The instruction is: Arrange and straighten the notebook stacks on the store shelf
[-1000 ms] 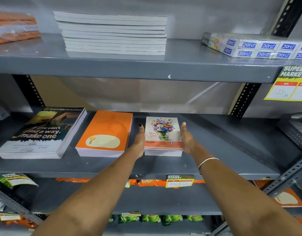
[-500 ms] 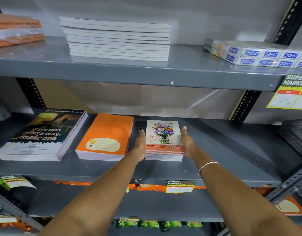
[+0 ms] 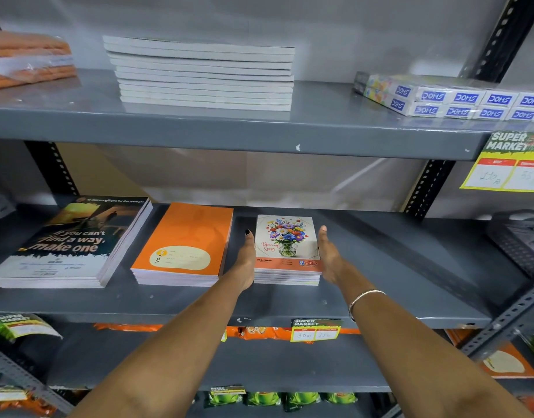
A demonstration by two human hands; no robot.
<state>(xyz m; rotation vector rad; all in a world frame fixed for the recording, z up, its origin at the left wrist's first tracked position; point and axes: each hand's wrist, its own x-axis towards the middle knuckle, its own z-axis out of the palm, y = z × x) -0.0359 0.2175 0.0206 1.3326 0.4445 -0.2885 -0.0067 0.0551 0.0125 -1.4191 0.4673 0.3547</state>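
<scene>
Orange-covered notebooks (image 3: 182, 247) sit left of the small floral notebook stack (image 3: 287, 251) on the middle shelf (image 3: 380, 309), with a dark-covered stack (image 3: 69, 242) at far left. The left hand (image 3: 244, 260) lies flat and open against the floral stack's left edge, and the right hand (image 3: 329, 257) lies flat and open against its right edge, neither curled round anything. To square it well, I would press both palms inward evenly so the lower books line up under the cover, then nudge the stack parallel with the orange one, keeping a gap between them.
</scene>
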